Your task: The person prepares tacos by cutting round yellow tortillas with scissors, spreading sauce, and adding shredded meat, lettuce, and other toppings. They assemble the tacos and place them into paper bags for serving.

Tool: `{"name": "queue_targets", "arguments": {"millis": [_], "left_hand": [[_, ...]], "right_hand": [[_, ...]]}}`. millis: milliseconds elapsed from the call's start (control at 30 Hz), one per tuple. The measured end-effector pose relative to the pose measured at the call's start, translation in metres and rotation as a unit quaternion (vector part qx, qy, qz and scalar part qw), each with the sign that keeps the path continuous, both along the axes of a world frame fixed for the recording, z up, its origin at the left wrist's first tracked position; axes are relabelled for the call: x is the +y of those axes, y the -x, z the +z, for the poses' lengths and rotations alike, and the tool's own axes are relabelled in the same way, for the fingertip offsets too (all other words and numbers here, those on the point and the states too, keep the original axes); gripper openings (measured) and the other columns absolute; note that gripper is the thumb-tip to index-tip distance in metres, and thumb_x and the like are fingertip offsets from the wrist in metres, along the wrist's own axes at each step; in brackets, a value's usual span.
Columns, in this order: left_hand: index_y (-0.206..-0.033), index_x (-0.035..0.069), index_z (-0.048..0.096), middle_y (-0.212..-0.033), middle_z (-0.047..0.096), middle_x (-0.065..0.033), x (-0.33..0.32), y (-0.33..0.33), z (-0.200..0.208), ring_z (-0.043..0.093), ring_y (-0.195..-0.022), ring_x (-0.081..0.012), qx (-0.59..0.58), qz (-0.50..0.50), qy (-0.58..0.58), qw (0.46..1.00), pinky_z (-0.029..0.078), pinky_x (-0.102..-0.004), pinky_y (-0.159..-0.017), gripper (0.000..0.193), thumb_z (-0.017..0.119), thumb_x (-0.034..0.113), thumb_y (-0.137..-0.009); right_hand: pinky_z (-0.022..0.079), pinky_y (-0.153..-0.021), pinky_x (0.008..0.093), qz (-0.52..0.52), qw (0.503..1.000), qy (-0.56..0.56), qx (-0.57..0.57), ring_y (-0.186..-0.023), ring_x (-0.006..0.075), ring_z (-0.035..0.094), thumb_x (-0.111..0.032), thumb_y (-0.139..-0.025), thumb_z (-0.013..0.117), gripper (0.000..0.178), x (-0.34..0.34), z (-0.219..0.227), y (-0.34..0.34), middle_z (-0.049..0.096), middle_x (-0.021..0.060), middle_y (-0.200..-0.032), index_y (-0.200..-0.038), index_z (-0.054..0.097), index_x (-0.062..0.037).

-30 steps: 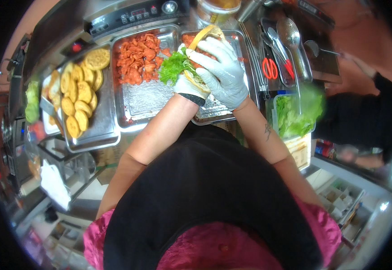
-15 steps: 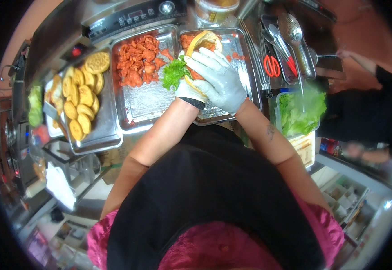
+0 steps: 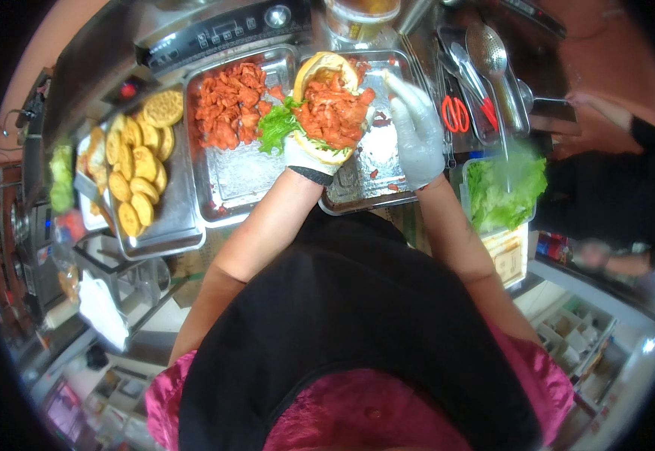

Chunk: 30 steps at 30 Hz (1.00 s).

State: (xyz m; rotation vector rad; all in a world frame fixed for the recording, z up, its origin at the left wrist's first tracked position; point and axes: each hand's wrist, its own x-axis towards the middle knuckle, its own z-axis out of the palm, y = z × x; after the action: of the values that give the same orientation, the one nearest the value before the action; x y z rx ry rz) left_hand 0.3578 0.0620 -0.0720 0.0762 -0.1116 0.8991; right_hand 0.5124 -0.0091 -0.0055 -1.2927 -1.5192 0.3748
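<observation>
Right hand (image 3: 419,135) now off the red meat (image 3: 332,114), fingers extended, empty; left hand (image 3: 302,155) cradles open bun (image 3: 307,73). Meat looks loaded.

Head cam here, the left one of a side-by-side fisheye pair, looking down and a bit forward from the wearer's head. Pretty close up: black apron (image 3: 350,301) fills the lower middle, left hand (image 3: 305,155) and right hand (image 3: 419,140) sit in the upper half, control panel (image 3: 222,34) near the top. Super wide, so the corners go black.
</observation>
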Motion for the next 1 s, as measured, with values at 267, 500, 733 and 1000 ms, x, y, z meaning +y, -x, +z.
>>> {"name": "queue_targets", "arguments": {"millis": [267, 500, 733, 1000], "left_hand": [[-0.144, 0.007, 0.046, -0.143, 0.052, -0.0173, -0.012, 0.009, 0.011, 0.053, -0.129, -0.0328, -0.033, -0.011, 0.142, 0.989, 0.047, -0.046, -0.108, 0.049, 0.037, 0.038, -0.107], [-0.143, 0.006, 0.047, -0.138, 0.056, -0.0162, -0.008, 0.007, 0.017, 0.055, -0.125, -0.0299, 0.067, 0.009, 0.136, 0.988, 0.048, -0.0439, -0.106, 0.049, 0.038, 0.039, -0.107], [-0.15, 0.008, 0.039, -0.151, 0.045, -0.015, -0.006, 0.005, 0.022, 0.045, -0.137, -0.0288, -0.067, -0.062, 0.125, 0.988, 0.041, -0.0404, -0.114, 0.047, 0.035, 0.031, -0.109], [-0.152, 0.012, 0.033, -0.154, 0.041, -0.0111, -0.014, 0.009, 0.006, 0.043, -0.139, -0.0281, 0.147, 0.008, 0.052, 0.988, 0.04, -0.0463, -0.114, 0.048, 0.044, 0.026, -0.107]], "right_hand": [[0.047, -0.096, 0.039, -0.022, 0.997, -0.034, -0.072, -0.11, 0.0306, 0.062, -0.005, -0.092, 0.065, 0.031, -0.001, 0.002, 0.029, 0.067, 0.0151, -0.116, -0.123, 0.069, -0.0048], [0.043, -0.1, 0.0395, 0.001, 0.996, 0.014, -0.092, -0.11, 0.0302, 0.06, -0.016, -0.1, 0.055, 0.029, 0.001, 0.004, 0.025, 0.062, 0.0156, -0.121, -0.122, 0.069, -0.0025], [0.046, -0.1, 0.0305, 0.089, 0.983, 0.089, 0.134, -0.115, 0.0179, 0.06, -0.02, -0.104, 0.052, 0.039, 0.036, 0.013, 0.003, 0.06, 0.0131, -0.13, -0.135, 0.058, 0.0022], [0.045, -0.106, 0.0327, 0.395, 0.784, 0.316, 0.358, -0.124, 0.0185, 0.058, -0.011, -0.098, 0.059, 0.045, 0.108, -0.018, 0.004, 0.059, 0.0141, -0.137, -0.14, 0.052, 0.005]]}}
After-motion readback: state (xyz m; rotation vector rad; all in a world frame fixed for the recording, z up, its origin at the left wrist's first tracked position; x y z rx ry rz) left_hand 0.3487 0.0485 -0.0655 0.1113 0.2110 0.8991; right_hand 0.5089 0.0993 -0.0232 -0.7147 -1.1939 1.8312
